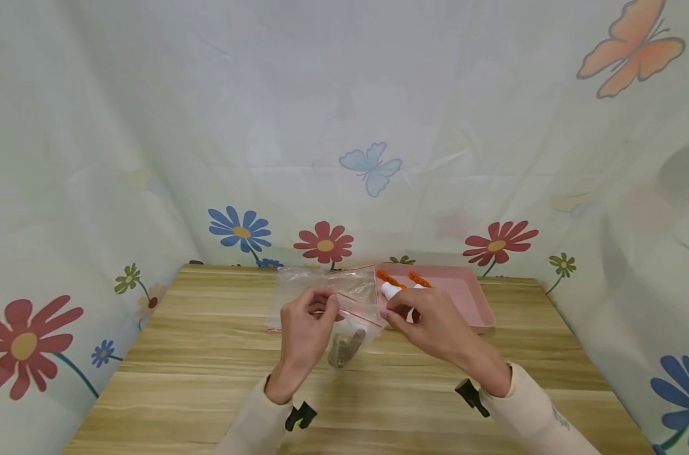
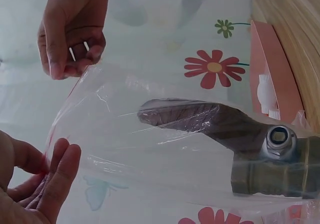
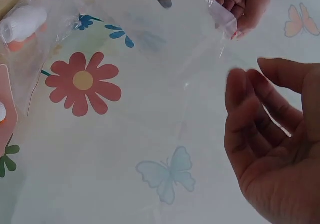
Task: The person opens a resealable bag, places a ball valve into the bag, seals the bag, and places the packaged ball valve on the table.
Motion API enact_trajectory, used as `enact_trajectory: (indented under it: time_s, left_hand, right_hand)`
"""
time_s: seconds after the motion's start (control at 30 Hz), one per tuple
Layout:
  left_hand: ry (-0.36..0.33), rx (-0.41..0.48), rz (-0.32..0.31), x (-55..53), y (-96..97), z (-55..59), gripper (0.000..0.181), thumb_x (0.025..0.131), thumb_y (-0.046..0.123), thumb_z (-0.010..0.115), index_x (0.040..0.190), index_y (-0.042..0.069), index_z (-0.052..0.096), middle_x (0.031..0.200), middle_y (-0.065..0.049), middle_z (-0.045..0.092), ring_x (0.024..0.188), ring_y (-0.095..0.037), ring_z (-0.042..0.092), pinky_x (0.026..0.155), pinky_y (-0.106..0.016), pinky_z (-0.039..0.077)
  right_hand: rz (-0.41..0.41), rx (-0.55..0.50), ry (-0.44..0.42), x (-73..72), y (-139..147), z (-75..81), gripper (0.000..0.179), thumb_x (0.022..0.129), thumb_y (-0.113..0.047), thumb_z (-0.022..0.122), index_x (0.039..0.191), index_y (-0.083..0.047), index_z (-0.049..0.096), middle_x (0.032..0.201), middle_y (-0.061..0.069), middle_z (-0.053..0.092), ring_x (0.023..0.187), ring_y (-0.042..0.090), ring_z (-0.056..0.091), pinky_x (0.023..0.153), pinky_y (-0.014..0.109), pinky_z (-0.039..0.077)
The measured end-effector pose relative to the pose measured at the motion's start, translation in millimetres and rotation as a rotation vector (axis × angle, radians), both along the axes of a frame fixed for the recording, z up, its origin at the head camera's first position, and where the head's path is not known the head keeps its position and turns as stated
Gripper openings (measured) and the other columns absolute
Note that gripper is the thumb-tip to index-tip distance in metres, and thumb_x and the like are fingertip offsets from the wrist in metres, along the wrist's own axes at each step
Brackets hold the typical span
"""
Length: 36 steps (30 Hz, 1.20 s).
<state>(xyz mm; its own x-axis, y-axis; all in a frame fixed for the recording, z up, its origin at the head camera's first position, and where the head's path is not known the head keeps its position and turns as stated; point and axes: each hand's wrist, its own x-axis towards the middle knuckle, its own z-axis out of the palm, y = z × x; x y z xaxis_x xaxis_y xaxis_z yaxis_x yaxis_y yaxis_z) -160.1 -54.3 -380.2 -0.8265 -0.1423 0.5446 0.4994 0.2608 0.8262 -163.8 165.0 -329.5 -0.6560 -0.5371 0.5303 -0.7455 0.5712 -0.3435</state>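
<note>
A clear zip bag (image 1: 372, 325) with a red seal line hangs between both hands over the table. Inside it lies a metal ball valve (image 2: 272, 166) with a brownish lever handle (image 2: 180, 114) and a nut on top. My left hand (image 1: 307, 325) pinches the bag's mouth at the left end of the seal. At the opposite corner, the fingertips of my right hand (image 1: 435, 322) hold the mouth's edge. The left wrist view shows the film stretched between the two hands, with the valve low in the bag.
A pink tray (image 1: 472, 297) stands at the back right of the wooden table (image 1: 168, 373). White pieces (image 1: 391, 290) and orange textured pieces (image 1: 419, 279) lie in it. More clear zip bags (image 1: 295, 284) lie flat left of the tray. Flower-printed cloth hangs behind.
</note>
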Motion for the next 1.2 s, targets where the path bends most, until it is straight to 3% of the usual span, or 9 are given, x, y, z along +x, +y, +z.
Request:
enact_trajectory:
  time_s: [0.17, 0.4, 0.47, 0.63, 0.8, 0.9, 1.2]
  left_hand:
    - [0.009, 0.042, 0.024, -0.2, 0.2, 1.6, 0.005, 0.091, 0.008, 0.066, 0.09, 0.007, 0.07, 0.072, -0.007, 0.071, 0.06, -0.017, 0.07, 0.056, -0.02, 0.055]
    - [0.025, 0.071, 0.034, -0.1, 0.4, 2.7, 0.004, 0.092, 0.008, 0.066, 0.091, 0.006, 0.069, 0.074, -0.009, 0.071, 0.061, -0.015, 0.071, 0.058, -0.023, 0.057]
    - [0.025, 0.08, 0.034, -0.3, 0.5, 2.4, 0.004, 0.091, 0.007, 0.066, 0.091, 0.005, 0.069, 0.073, -0.009, 0.071, 0.061, -0.015, 0.071, 0.058, -0.023, 0.057]
    - [0.03, 0.096, 0.036, 0.6, 1.4, 2.8, 0.004, 0.091, 0.005, 0.065, 0.089, 0.005, 0.069, 0.073, -0.009, 0.07, 0.061, -0.013, 0.07, 0.057, -0.023, 0.056]
    - [0.037, 0.101, 0.037, 1.0, 2.5, 1.7, 0.004, 0.09, 0.004, 0.065, 0.089, 0.003, 0.069, 0.072, -0.011, 0.07, 0.061, -0.012, 0.07, 0.056, -0.023, 0.056]
    - [0.041, 0.108, 0.039, 0.8, 2.9, 0.1, 0.004, 0.09, 0.004, 0.065, 0.089, 0.003, 0.069, 0.073, -0.011, 0.07, 0.061, -0.011, 0.07, 0.056, -0.022, 0.056]
    - [0.045, 0.112, 0.01, 1.3, -0.4, -1.6, 0.006, 0.092, 0.009, 0.066, 0.091, 0.005, 0.069, 0.077, -0.011, 0.072, 0.064, -0.015, 0.072, 0.058, -0.024, 0.058]
  right_hand:
    - [-0.083, -0.028, 0.05, 4.5, 1, -8.1, 0.017, 0.083, -0.021, 0.078, 0.071, -0.021, 0.066, 0.062, -0.016, 0.059, 0.058, -0.006, 0.051, 0.055, 0.018, 0.046]
    - [-0.215, 0.036, -0.086, 4.2, -5, -19.7, 0.015, 0.085, -0.032, 0.076, 0.077, -0.021, 0.07, 0.067, -0.015, 0.062, 0.059, -0.007, 0.054, 0.059, 0.019, 0.048]
    - [-0.235, 0.038, -0.131, 2.6, -7, -22.5, 0.014, 0.085, -0.034, 0.076, 0.079, -0.022, 0.072, 0.069, -0.015, 0.064, 0.06, -0.006, 0.056, 0.07, 0.025, 0.053]
    - [-0.23, 0.011, -0.194, -0.7, -12, -27.5, 0.013, 0.087, -0.033, 0.074, 0.08, -0.022, 0.073, 0.07, -0.015, 0.066, 0.064, -0.003, 0.06, 0.086, 0.039, 0.053]
    - [-0.213, -0.045, -0.194, -1.3, -16, -31.0, 0.012, 0.087, -0.028, 0.075, 0.083, -0.017, 0.074, 0.071, -0.011, 0.068, 0.066, 0.001, 0.063, 0.077, 0.033, 0.055]
    - [-0.196, -0.082, -0.191, -1.7, -19, -33.7, 0.009, 0.087, -0.023, 0.075, 0.084, -0.014, 0.075, 0.071, -0.008, 0.069, 0.064, 0.002, 0.062, 0.062, 0.026, 0.054]
    - [-0.168, -0.153, -0.072, -2.4, -23, -34.0, 0.006, 0.086, -0.014, 0.075, 0.083, -0.009, 0.075, 0.066, -0.007, 0.065, 0.056, 0.0, 0.047, 0.053, 0.019, 0.043]
